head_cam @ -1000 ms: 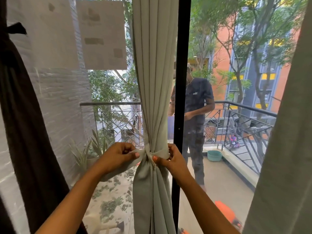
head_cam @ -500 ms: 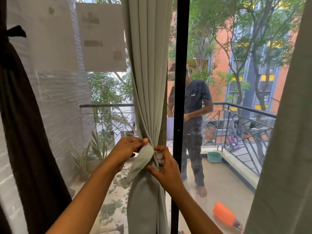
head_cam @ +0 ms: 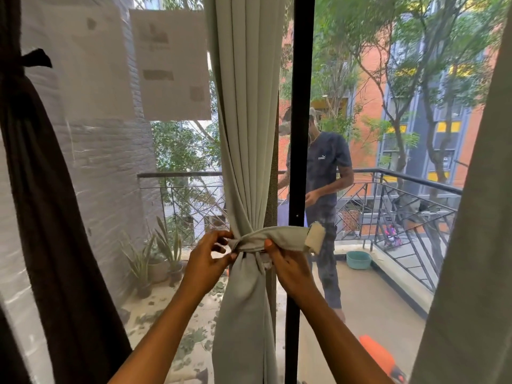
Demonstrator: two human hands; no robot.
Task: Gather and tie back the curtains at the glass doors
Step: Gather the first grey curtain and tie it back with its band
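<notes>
Landmark: the black door frame.

- Far left of frame: dark curtain hangs gathered, with a dark tie end sticking out high up. Looks already done.
- Closer in, left of frame: two paper sheets on the glass.
- Just left of frame: grey curtain bunched into one column, tieback wrapped round its waist.
- Left hand is at the edge of the wrap farthest from the frame. Its fingers are curled, pinching the band against the bundle.
- Right hand is just left of frame, thumb on top, gripping the band near its free end.
- The free end crosses in front of the frame and sticks out to its right. It has a pale patch at the tip, probably a fastener; can't tell what kind.
- Right of frame, through the glass: a person, a teal bowl and an orange thing on the balcony floor.
- Far right of frame: second grey curtain hangs loose, no tie visible.

Status, my read:
- Middle curtain is gathered and the band is round it, but not fastened.
- Left to do: cinch, secure the end, then the far-right panel, which looks untouched.
- Roughly half done.
</notes>
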